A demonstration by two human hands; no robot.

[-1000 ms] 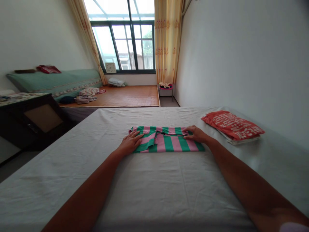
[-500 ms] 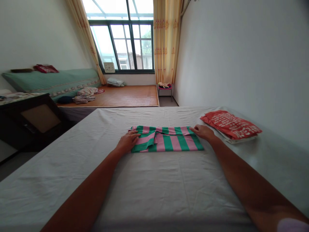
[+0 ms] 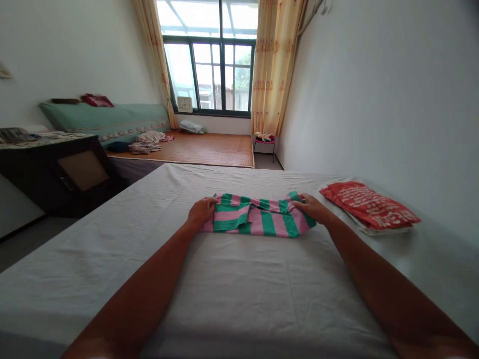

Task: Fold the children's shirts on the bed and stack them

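Plain white plastered walls [image 3: 374, 89] are seen on both sides. A dark-framed, multi-pane window [image 3: 220, 75] is set in the far wall and admits bright daylight; it is flanked by pale yellow patterned curtains [image 3: 273, 70]. A small square white clock [image 3: 184, 104] is stood on the sill. A large bed covered by a white sheet [image 3: 243, 289] is placed in the foreground. A second bed with a brown woven mat [image 3: 213, 148] and a long green bolster [image 3: 108, 119] is placed beyond. A dark wooden cabinet [image 3: 56, 174] is set at left, and a small red stool [image 3: 265, 141] by the curtain.
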